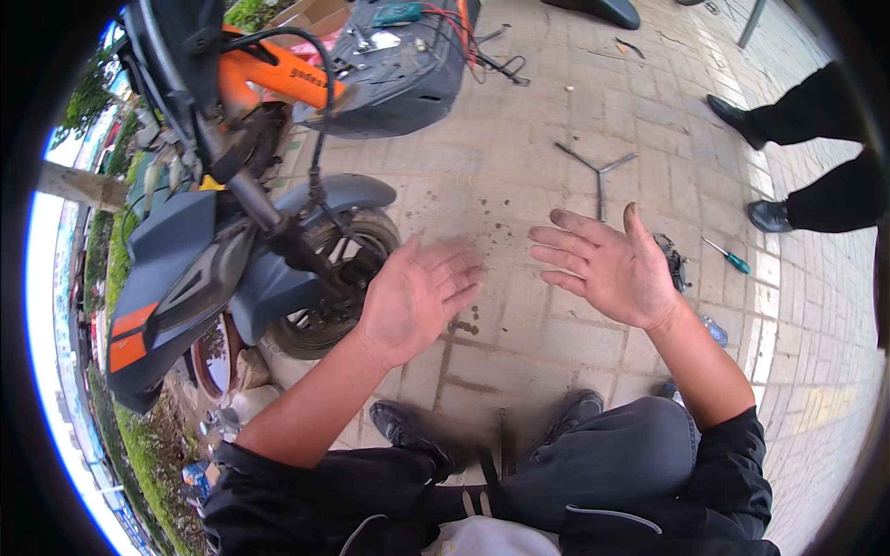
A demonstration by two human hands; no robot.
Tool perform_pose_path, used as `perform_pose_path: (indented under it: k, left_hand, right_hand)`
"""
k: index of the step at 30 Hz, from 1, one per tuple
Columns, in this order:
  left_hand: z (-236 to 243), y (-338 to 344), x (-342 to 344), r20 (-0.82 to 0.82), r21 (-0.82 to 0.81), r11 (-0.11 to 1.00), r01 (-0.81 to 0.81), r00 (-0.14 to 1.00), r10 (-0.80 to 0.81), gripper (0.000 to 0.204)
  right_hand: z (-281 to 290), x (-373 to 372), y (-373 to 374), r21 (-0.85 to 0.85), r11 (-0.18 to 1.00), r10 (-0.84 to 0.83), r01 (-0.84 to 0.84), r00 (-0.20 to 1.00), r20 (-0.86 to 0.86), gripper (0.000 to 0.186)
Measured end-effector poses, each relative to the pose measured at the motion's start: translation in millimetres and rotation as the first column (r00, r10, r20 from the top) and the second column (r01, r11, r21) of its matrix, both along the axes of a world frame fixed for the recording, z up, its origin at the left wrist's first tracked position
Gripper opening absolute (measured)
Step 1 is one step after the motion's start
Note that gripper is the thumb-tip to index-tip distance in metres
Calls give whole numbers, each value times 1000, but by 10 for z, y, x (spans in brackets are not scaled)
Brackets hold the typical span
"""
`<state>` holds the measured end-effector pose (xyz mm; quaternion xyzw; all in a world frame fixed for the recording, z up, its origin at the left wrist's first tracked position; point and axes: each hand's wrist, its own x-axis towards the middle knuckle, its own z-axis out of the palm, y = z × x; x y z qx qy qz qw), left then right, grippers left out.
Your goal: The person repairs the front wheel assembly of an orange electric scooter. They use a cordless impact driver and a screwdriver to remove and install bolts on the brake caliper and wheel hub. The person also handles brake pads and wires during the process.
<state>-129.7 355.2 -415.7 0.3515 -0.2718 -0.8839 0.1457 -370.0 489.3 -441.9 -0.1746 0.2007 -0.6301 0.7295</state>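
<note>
Both my hands are raised over the paving, palms turned up and nothing in either. My left hand (413,295) has its fingers stretched out and slightly blurred, just right of the front wheel (345,269) of a grey and orange scooter (190,250). On the other side, my right hand (619,269) is open too, thumb apart, with dark smudges on its fingertips. A three-armed Y-shaped wrench (599,172) lies on the ground beyond it. Partly hidden behind the right hand is a dark mechanical part (674,264).
A green-handled screwdriver (728,256) and a plastic bottle (714,331) lie at the right. Another person's legs (811,111) stand farther right. Upper left, a grey scooter body panel (408,97) carries a teal meter (397,13) with cables. A black seat (603,11) lies far off.
</note>
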Motion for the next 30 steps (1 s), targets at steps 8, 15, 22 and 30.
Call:
perform_pose_path:
  k: [8, 15, 22, 30]
  left_hand:
    - [421, 255, 787, 348, -141, 982, 128, 935, -72, 32]
    - [153, 111, 528, 227, -363, 907, 212, 965, -134, 33]
    - [-10, -180, 673, 278, -386, 915, 116, 961, -4, 30]
    - [-110, -178, 601, 262, -400, 895, 199, 960, -97, 33]
  right_hand:
    - [799, 415, 24, -163, 967, -192, -194, -136, -972, 38]
    - [1299, 911, 25, -307, 899, -427, -313, -463, -777, 33]
    - [2474, 660, -267, -295, 945, -274, -140, -831, -484, 31]
    - [2946, 1083, -369, -316, 874, -472, -368, -795, -380, 31]
